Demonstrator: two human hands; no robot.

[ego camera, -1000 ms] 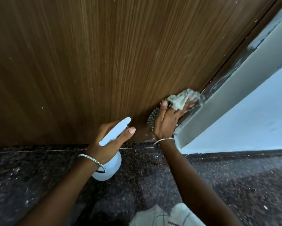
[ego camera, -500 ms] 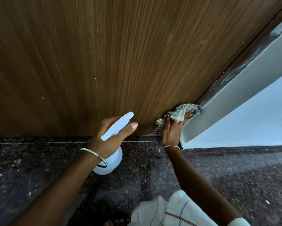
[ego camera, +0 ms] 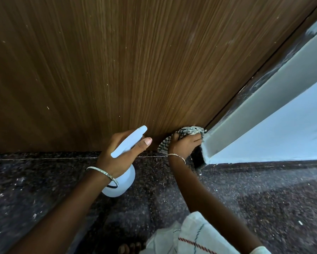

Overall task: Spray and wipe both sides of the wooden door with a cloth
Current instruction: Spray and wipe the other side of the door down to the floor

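Right hand [ego camera: 184,145] grips the bunched striped cloth [ego camera: 188,132], fingers curled over it. It presses the cloth against the wooden door [ego camera: 135,61] at the bottom right corner, tight against the pale door frame [ego camera: 264,107]. Left hand [ego camera: 121,154] is closed round the neck of the white spray bottle [ego camera: 123,182], thumb out along the head, nozzle pointing toward the door face. Bottle hangs just above the dark speckled floor [ego camera: 245,198], near the door's bottom edge and close beside the right wrist.

Step in hand, by my reading: wiping the lowest strip of this face. To do it well:
- flatten the cloth rather than work it wadded
- run it along the bottom edge into the corner, following the grain
- pick up the pale specks scattered higher on the panel

Room: frame boxes the stroke in on the right, floor below. Open travel lies leftward along the bottom edge and upward. Bottle hand sits in the leftward path and would need shifting. Other face of the door not visible; state unknown.
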